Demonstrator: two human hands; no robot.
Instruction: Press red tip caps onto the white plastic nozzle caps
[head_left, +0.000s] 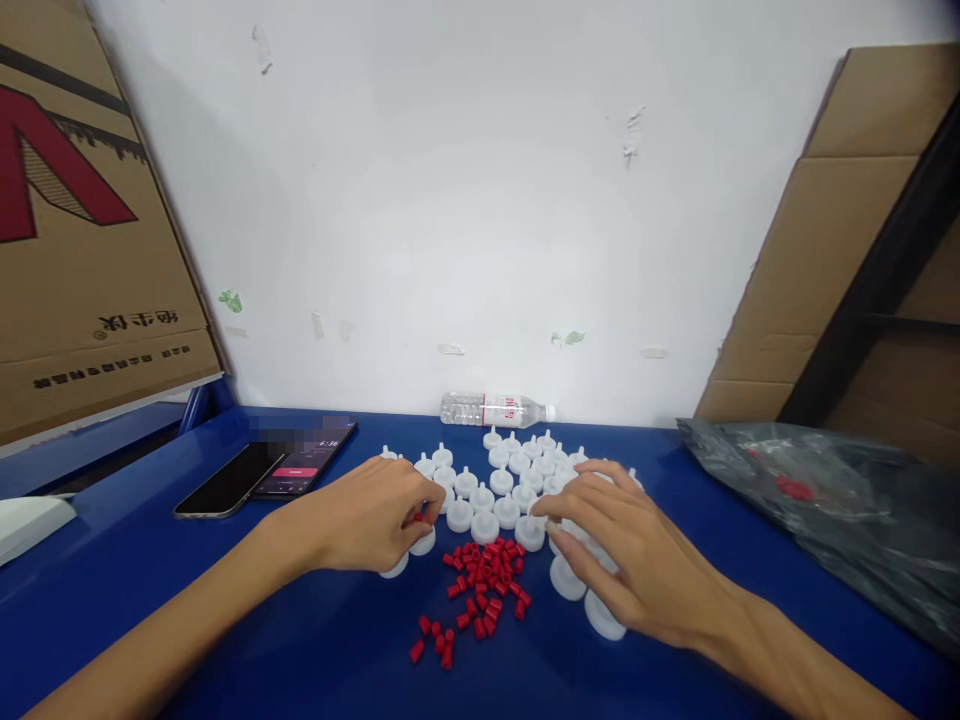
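Blue table (300, 640), your two hands apart over it.
Your left hand (382, 508) pinches a red cap (419, 517); your right hand (637, 555) is at a white spouted piece (529, 536), grip unclear; loose red caps (487, 574) lie between.

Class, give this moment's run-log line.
left hand: pinching red cylindrical plastic cap; right hand: at round white plastic lids; red cap pile: between hands
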